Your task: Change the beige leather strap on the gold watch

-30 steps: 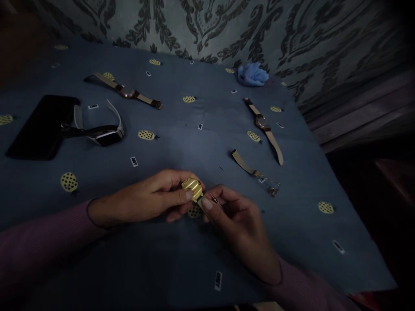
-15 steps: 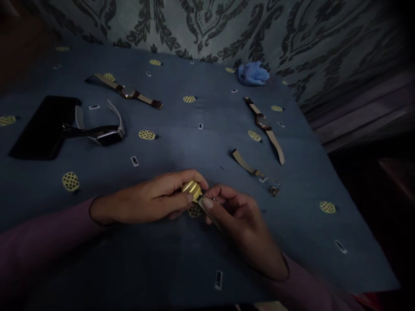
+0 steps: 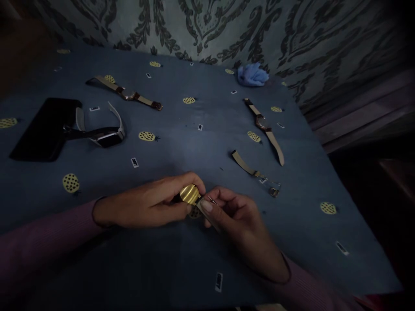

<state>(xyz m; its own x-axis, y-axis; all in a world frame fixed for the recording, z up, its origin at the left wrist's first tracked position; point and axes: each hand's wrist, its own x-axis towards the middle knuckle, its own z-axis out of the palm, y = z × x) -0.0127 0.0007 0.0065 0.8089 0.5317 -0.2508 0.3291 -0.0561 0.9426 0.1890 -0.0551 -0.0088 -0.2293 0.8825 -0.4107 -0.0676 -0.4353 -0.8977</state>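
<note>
My left hand (image 3: 145,203) grips a round gold watch case (image 3: 189,194) between thumb and fingers, its shiny metal side facing up. My right hand (image 3: 238,224) pinches a pale strap (image 3: 207,216) at the case's right edge. A thin metal piece (image 3: 211,199) sticks out between my right thumb and forefinger; its far end is hidden. To the right of my hands a separate strap piece (image 3: 243,164) with a metal clasp (image 3: 274,191) lies on the cloth.
On the patterned blue tablecloth (image 3: 171,155) lie a black phone (image 3: 45,129), a smartwatch (image 3: 109,139) and a brown-and-beige watch (image 3: 129,94) at left. Another watch (image 3: 263,123) and a crumpled blue cloth (image 3: 253,75) are at right. A patterned wall (image 3: 207,30) rises behind.
The gold case has tilted and shifted slightly left in my left hand, showing more of its face. My left thumb has moved down to its lower edge. My right hand keeps its pinch.
</note>
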